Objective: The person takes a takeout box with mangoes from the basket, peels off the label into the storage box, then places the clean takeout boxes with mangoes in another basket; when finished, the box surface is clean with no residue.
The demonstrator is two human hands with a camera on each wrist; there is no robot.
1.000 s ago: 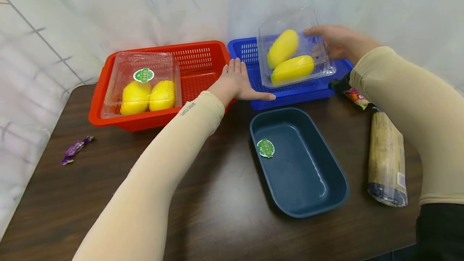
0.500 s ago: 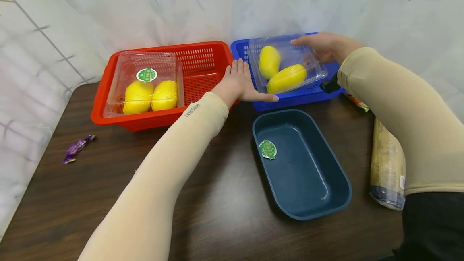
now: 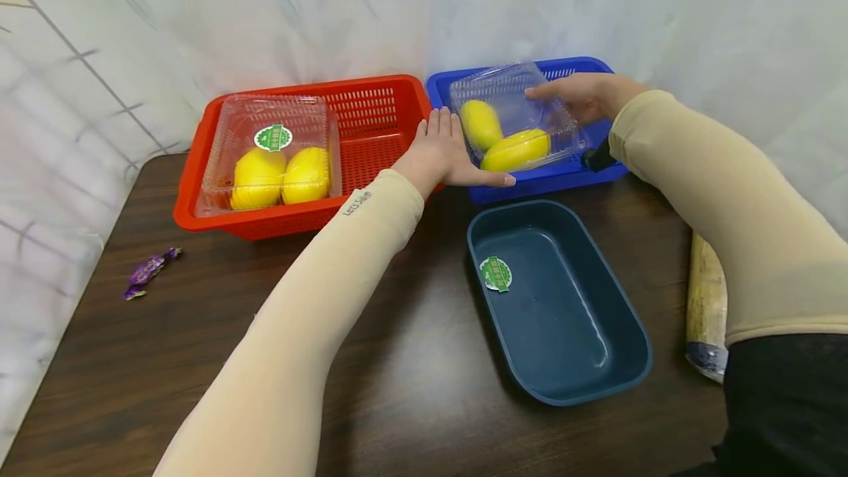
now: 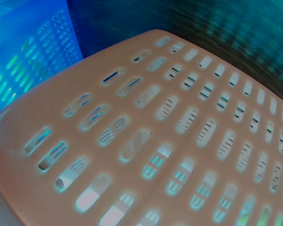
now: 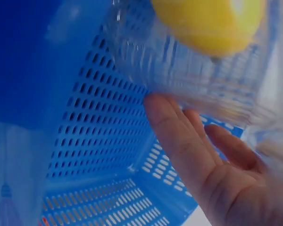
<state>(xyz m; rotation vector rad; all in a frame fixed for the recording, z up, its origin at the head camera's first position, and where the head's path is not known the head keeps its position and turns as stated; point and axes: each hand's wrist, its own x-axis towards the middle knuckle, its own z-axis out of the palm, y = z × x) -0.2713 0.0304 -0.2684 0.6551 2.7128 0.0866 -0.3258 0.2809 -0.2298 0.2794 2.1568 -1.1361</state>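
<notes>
My right hand (image 3: 586, 94) grips a clear plastic box (image 3: 500, 87) by its right side, thumb on top and fingers beneath. Two yellow oval fruits (image 3: 515, 151) lie in the box, which sits tilted within the blue basket (image 3: 563, 177). The right wrist view shows the fingers (image 5: 179, 146) under the box, with one yellow fruit (image 5: 214, 23) above them. My left hand (image 3: 440, 153), fingers straight and thumb spread, lies at the right end of the red basket (image 3: 285, 223), beside the blue one. Another clear box (image 3: 278, 112) with a green label and two yellow fruits stands in the red basket.
A dark blue tub (image 3: 559, 315) with a green sticker stands in front of the blue basket. A purple-wrapped candy (image 3: 151, 269) lies at the left. At the right, a beige roll-shaped pack (image 3: 706, 308) is partly hidden by my sleeve. A white patterned curtain (image 3: 278, 13) hangs behind.
My right hand has lowered the clear box left and down into the blue basket, and its fruits have shifted inside. My left hand stays in place.
</notes>
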